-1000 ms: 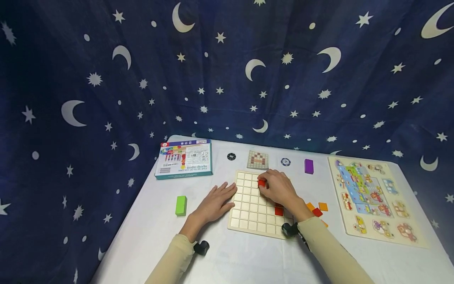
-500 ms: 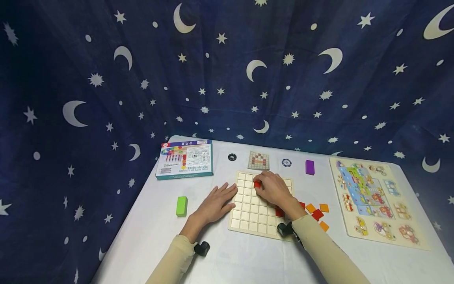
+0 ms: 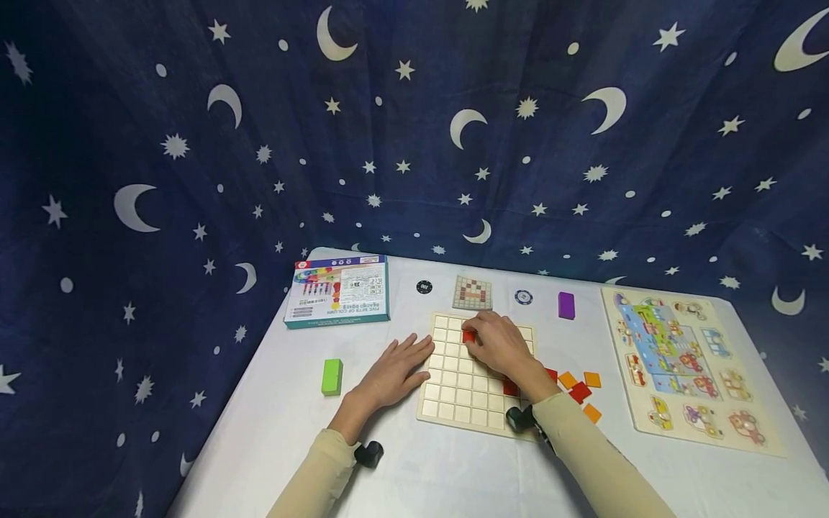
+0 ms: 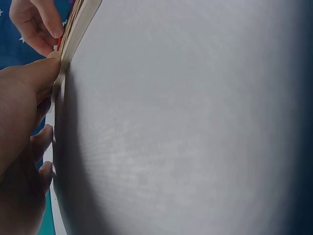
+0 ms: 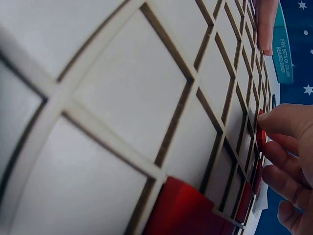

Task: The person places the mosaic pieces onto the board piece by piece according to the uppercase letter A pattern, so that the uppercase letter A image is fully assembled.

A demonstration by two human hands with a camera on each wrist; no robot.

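Note:
A wooden grid board [image 3: 447, 375] lies on the white table in the head view. My right hand [image 3: 497, 341] is over its upper part, with thumb and fingertips pinching a square red tile [image 3: 468, 336] at the board's surface. The right wrist view shows the thumb against this tile's edge. Lower right on the board sits another red tile [image 3: 511, 388]; the right wrist view shows more red tiles [image 5: 181, 210], partly hidden. My left hand [image 3: 391, 370] lies with fingers spread, its fingertips touching the board's left edge. Above the board is a small pattern card [image 3: 473, 293].
Loose orange tiles [image 3: 592, 379] and red tiles [image 3: 580, 392] lie right of the board. Further right is a vehicle picture puzzle [image 3: 699, 424]. Around are a purple block [image 3: 566, 306], a green block [image 3: 332, 377], a beaded-boxes carton [image 3: 337, 291], a black chip [image 3: 424, 287] and a blue chip [image 3: 524, 297].
My right hand has shifted slightly left across the board with the red tile, then stayed nearly still over the last half second. The left hand has kept its place.

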